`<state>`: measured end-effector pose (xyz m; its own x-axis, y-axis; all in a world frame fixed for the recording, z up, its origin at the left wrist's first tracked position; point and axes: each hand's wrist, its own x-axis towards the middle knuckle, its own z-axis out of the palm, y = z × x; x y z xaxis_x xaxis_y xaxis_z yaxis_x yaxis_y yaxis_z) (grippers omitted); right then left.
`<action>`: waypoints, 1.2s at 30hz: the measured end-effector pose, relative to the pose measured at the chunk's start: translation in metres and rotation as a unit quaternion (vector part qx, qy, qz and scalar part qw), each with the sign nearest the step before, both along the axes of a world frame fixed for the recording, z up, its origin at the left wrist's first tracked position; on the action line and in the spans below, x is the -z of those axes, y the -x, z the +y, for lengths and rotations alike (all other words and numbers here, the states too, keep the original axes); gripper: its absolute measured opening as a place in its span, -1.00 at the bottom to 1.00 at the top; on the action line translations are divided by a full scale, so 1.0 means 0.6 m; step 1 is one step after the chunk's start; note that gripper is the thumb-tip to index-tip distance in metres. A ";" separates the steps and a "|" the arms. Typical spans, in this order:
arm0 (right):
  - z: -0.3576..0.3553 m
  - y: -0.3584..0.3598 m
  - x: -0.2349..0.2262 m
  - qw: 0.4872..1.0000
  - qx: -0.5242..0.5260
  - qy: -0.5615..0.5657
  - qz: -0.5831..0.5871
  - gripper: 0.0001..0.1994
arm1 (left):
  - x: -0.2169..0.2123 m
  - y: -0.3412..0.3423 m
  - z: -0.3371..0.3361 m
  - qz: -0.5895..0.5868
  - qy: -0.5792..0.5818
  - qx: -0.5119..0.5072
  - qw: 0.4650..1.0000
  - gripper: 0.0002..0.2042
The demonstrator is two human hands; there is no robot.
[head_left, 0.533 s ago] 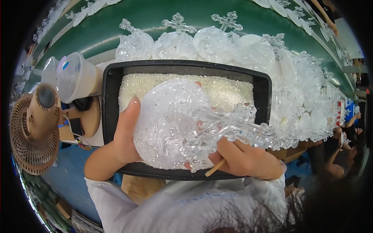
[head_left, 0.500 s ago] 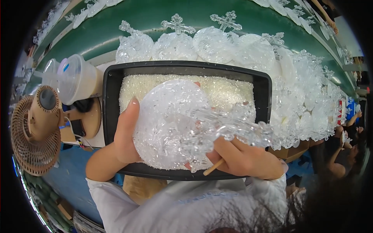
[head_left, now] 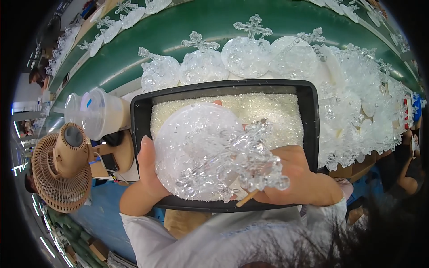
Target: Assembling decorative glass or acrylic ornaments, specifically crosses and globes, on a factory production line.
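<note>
Both hands hold a clear plastic ornament point(head_left: 210, 154), a round disc with a cross-shaped top, above the near half of a black tray point(head_left: 313, 120) filled with fine white granules point(head_left: 268, 111). The left hand point(head_left: 149, 172) is clamped on the disc's left rim, thumb pressed along its edge and fingers hidden behind it. The right hand point(head_left: 295, 176) is closed around the cross end at the lower right, and a thin wooden stick point(head_left: 246, 198) pokes out from under its fingers near the tray's near edge. The tray sits at the near edge of a green worktop point(head_left: 178, 22). Just beyond its far edge, more clear ornaments point(head_left: 250, 53) lie in a row, and a dense pile of them point(head_left: 366, 102) crowds the worktop's right side. At the tray's left corner stands a lidded plastic cup point(head_left: 100, 114) with a pale drink, and a small tan fan point(head_left: 62, 165) sits nearer the worktop's left edge.
</note>
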<state>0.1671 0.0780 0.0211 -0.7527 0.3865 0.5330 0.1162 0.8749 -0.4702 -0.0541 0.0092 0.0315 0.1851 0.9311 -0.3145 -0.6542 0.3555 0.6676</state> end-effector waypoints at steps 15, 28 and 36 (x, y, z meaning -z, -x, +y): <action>0.000 -0.001 0.001 0.998 -0.016 0.059 -0.001 -0.66 | 0.000 0.000 -0.001 0.018 0.008 0.022 1.000 0.20; 0.013 0.000 -0.010 0.993 -0.033 0.109 -0.008 -0.71 | -0.005 -0.001 0.004 -0.024 -0.045 0.089 0.995 0.23; 0.007 0.000 -0.002 0.989 -0.020 0.149 0.001 -0.54 | 0.001 -0.007 -0.003 0.014 0.009 -0.001 1.000 0.18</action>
